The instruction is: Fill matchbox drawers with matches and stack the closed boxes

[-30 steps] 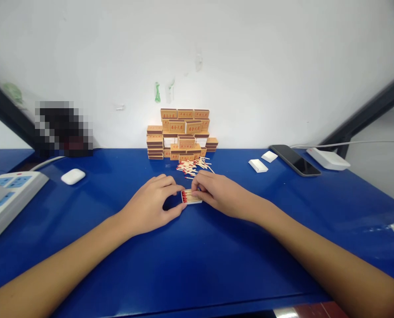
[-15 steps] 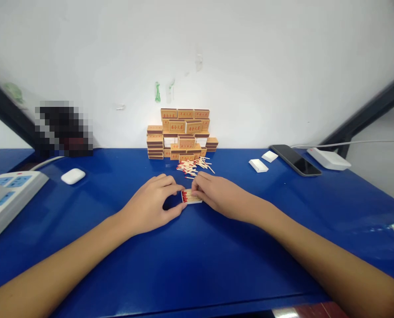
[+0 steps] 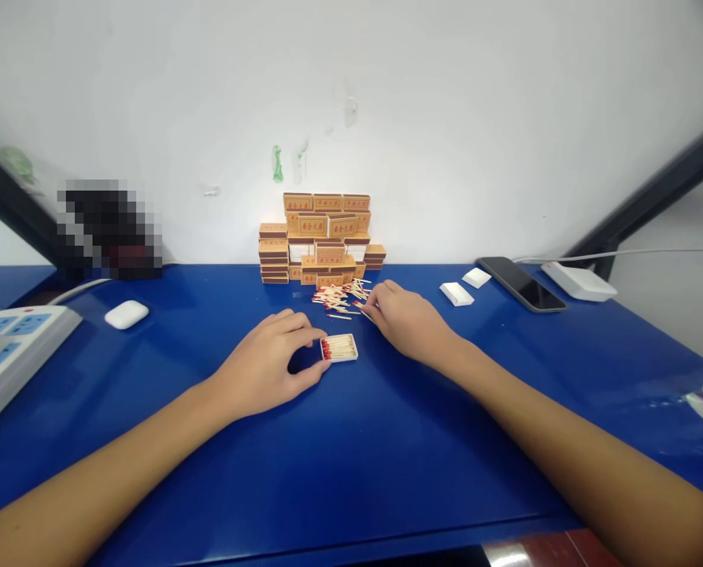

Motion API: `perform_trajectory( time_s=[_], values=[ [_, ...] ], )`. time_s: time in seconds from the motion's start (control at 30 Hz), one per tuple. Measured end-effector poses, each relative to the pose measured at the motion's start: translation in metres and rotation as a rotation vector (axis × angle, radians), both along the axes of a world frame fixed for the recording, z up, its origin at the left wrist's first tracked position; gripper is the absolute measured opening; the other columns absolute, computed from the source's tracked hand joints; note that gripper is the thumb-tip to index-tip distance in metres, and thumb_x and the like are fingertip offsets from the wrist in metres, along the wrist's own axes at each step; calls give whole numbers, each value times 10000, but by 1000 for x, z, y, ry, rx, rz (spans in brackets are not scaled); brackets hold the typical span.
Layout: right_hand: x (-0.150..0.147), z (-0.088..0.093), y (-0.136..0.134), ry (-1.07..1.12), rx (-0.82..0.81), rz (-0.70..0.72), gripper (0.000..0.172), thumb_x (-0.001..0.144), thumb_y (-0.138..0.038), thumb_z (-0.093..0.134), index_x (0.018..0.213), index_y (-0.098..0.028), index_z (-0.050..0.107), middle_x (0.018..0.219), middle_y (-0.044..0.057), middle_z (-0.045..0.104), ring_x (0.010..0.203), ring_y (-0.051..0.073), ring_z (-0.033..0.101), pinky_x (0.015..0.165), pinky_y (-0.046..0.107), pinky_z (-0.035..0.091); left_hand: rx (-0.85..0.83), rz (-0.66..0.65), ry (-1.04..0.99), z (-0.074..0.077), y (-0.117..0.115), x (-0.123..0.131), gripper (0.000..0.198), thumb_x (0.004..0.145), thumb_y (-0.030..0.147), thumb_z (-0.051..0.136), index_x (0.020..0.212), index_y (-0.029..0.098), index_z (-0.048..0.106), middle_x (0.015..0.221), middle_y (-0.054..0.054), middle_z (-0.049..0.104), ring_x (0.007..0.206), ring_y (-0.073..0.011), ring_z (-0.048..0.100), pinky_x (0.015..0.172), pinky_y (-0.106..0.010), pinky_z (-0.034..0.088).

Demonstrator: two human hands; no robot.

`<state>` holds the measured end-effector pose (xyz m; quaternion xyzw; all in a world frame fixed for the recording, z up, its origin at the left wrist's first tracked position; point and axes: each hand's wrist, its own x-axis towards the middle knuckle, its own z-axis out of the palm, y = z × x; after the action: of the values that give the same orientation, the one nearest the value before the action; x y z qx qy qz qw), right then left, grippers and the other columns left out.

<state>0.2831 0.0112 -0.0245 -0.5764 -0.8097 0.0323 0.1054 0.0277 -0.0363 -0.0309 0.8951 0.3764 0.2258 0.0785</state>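
A small white matchbox tray [image 3: 340, 359] lies on the blue table, filled with red-headed matches [image 3: 339, 346] laid side by side. My left hand [image 3: 277, 362] grips the tray's left end between thumb and fingers. Beyond the tray is a loose heap of matches [image 3: 332, 297]. At the right edge of this heap, my right hand [image 3: 407, 321] pinches matches between thumb and fingertips; how many is hard to tell. Behind the heap stand stacked yellow-brown matchboxes [image 3: 327, 226] against the wall.
On the right of the blue table [image 3: 327, 480] are two small white blocks [image 3: 457, 294] [image 3: 476, 277], a black phone [image 3: 521, 285] and a white box [image 3: 579, 281]. To the left are a white case [image 3: 127, 315] and a power strip [image 3: 32, 354].
My right hand has moved from over the tray, away and to the right, to the edge of the match heap. My left hand stays on the tray.
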Motion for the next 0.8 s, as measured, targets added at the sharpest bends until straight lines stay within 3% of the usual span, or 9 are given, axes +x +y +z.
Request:
perform_trajectory(
  time_s=[0.13, 0.27, 0.33, 0.4, 0.53, 0.8],
  values=[
    [-3, 4, -3, 39, 25, 73, 164, 1070, -229, 501, 1054, -155, 646, 1086, 119, 666, 880, 232, 647, 743, 348, 430, -4, 5, -10, 1, -1, 0, 273, 987, 352, 651, 1188, 185, 731, 986, -57, 674, 929, -235, 603, 872, -410, 512],
    [2, 14, -8, 320, -41, 382, 177, 1060, -335, 570, 1060, -192, 674, 982, 53, 643, 825, 176, 602, 754, 314, 458, -35, 30, -40, 2, 2, -3, 264, 974, 357, 666, 1175, 199, 733, 974, -48, 674, 920, -228, 604, 857, -402, 517],
    [3, 16, -10, 355, -121, 469, 229, 993, -406, 686, 1098, -202, 682, 938, 33, 628, 810, 174, 577, 730, 305, 455, -51, 46, -54, 2, 4, -5, 246, 970, 354, 667, 1157, 211, 737, 968, -45, 672, 919, -226, 605, 848, -395, 517],
    [2, 16, -12, 316, -167, 483, 282, 927, -400, 772, 1102, -198, 682, 930, 30, 623, 818, 181, 558, 723, 308, 444, -64, 62, -59, 2, 6, -7, 236, 974, 356, 658, 1151, 222, 740, 969, -44, 670, 924, -228, 604, 841, -392, 515],
    [-1, 14, -12, 287, -183, 462, 230, 914, -351, 790, 1032, -192, 674, 939, 33, 634, 842, 186, 545, 734, 311, 430, -77, 66, -47, 1, 8, -8, 257, 978, 370, 654, 1176, 230, 739, 980, -46, 673, 931, -236, 607, 846, -399, 513],
    [3, 15, -7, 319, -175, 505, 300, 879, -467, 809, 1018, -216, 724, 925, 31, 676, 814, 178, 570, 734, 310, 434, -81, 55, -41, 2, 9, -9, 278, 999, 390, 648, 1206, 223, 731, 997, -53, 682, 950, -240, 609, 895, -425, 521]
  ],
)
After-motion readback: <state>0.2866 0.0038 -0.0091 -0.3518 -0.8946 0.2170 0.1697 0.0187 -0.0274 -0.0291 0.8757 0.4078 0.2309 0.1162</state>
